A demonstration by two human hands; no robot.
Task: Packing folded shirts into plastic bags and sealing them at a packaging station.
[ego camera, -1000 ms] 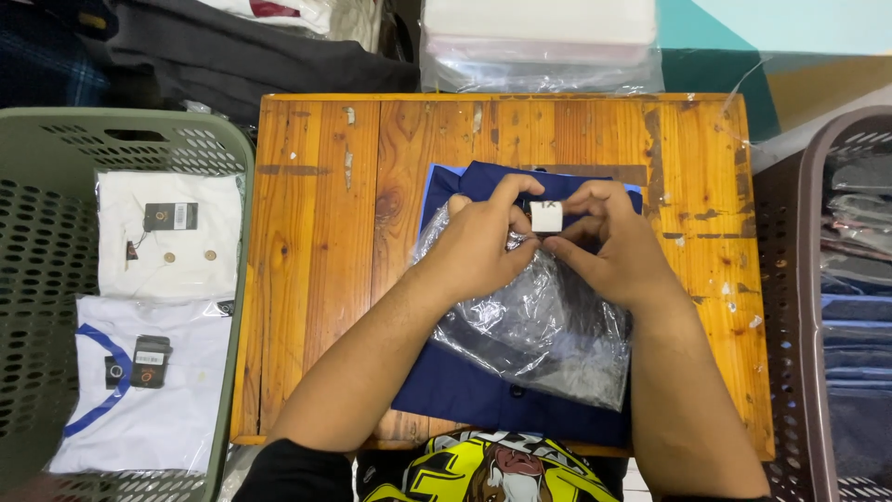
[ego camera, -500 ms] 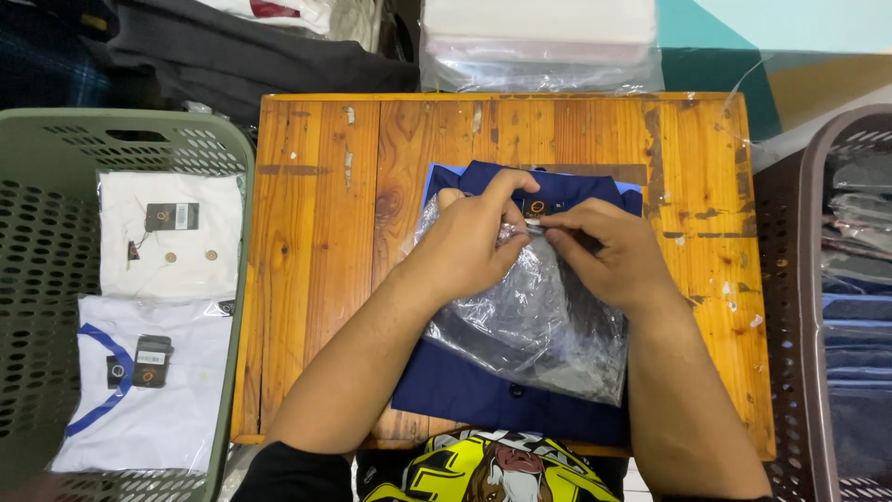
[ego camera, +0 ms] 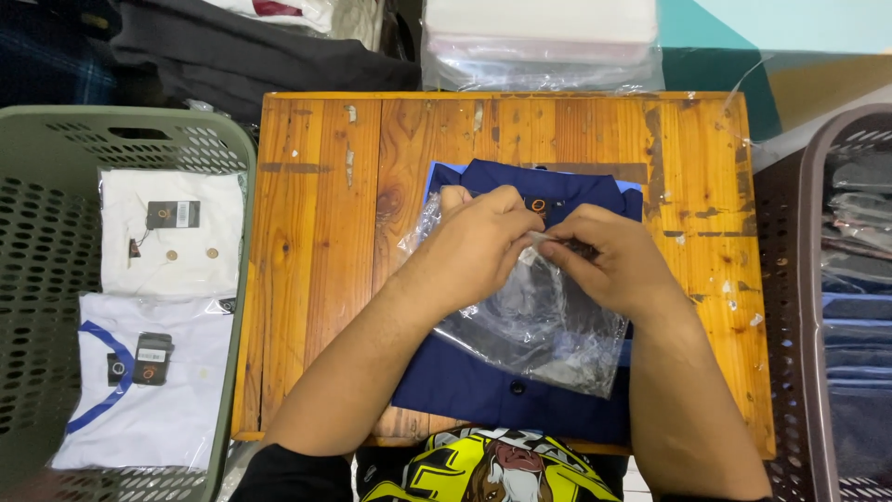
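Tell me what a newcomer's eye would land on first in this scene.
Both hands meet at the middle of the wooden table: the left hand and right hand pinch a clear plastic bag lying on a folded navy shirt. To the left, a green basket holds two folded white shirts with dark tags. A brown basket of bagged garments stands at the right.

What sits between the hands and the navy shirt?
A clear plastic bag lies over the folded navy shirt; the left hand and right hand pinch its top edge, near the collar.
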